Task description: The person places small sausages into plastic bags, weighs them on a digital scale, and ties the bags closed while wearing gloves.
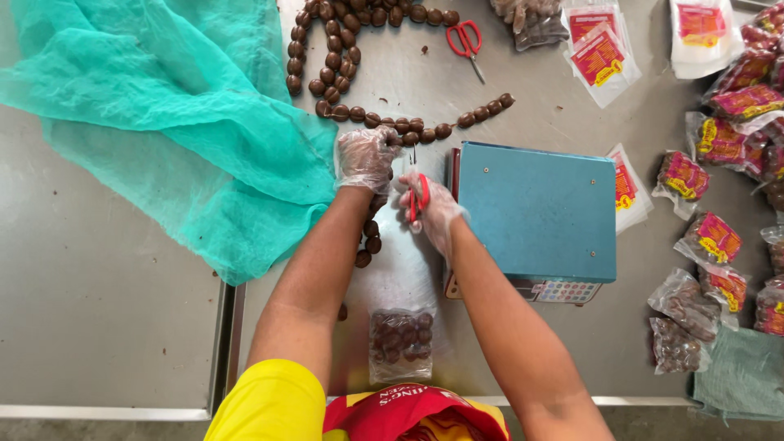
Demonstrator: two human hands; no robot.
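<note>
My left hand (367,157), in a clear plastic glove, grips a string of small round brown sausage links (408,125) near the middle of the steel table. My right hand (431,208), also gloved, holds red-handled scissors (418,196) with the blades pointing up at the string just beside my left fingers. More links hang from my left hand down toward me (369,237). The rest of the chain lies coiled at the far side (331,49). A clear bag partly filled with cut links (400,341) lies close to my body.
A blue scale (539,212) stands right of my hands. A green mesh cloth (180,114) covers the left. Second red scissors (465,41) lie at the back. Filled and empty red-labelled bags (719,237) crowd the right side, with a green towel (743,376) below.
</note>
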